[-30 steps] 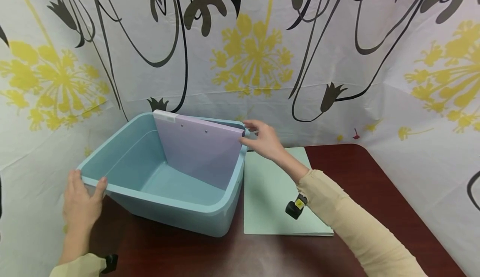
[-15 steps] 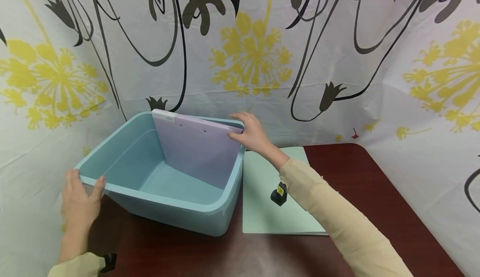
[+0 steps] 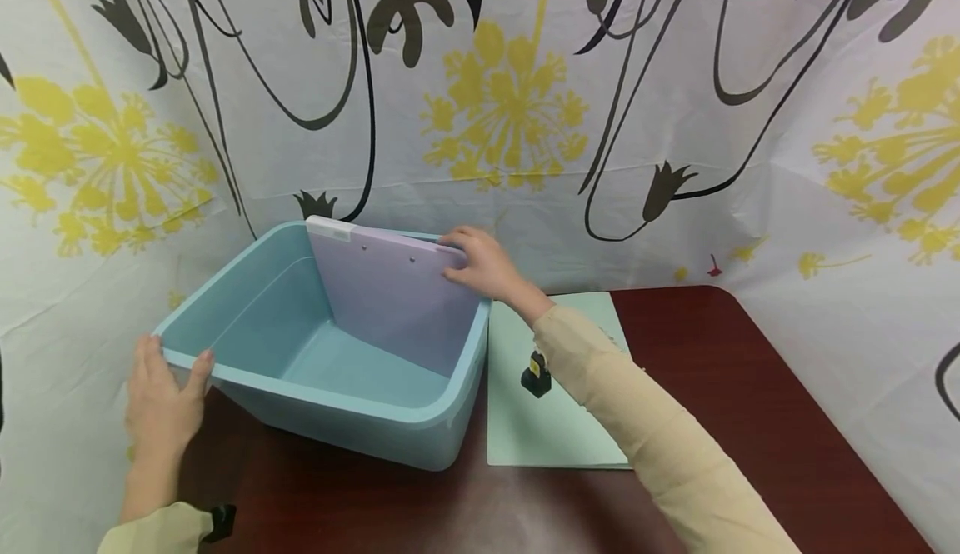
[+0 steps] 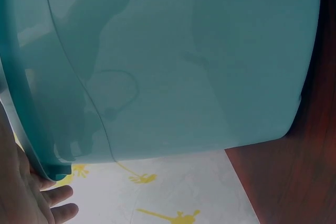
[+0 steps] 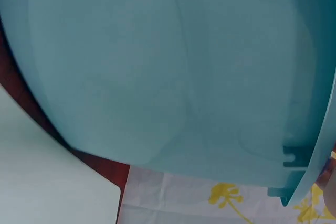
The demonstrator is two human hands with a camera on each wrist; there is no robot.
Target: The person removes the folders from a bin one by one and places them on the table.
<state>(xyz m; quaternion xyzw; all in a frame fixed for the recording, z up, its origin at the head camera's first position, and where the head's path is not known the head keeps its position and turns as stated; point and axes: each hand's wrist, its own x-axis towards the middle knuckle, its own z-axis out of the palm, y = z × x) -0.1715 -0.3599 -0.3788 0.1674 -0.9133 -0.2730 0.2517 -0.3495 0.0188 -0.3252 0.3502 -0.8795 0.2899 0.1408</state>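
the right hand (image 3: 486, 266) pinches the lilac folder (image 3: 390, 300) by its top edge, tilted inside the blue bin (image 3: 337, 401). the left hand (image 3: 163, 404) grips the rim of the bin, which stands on the surface (image 3: 360, 508).

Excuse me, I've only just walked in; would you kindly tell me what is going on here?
A person is handling a lilac file folder inside a light blue plastic tub. Their right hand pinches the folder near the right end of its top edge, while the left hand holds the tub at its near left corner. The folder stands slanted on edge. To the tub's right, what looks like a pale green folder lies flat on the dark red-brown table.
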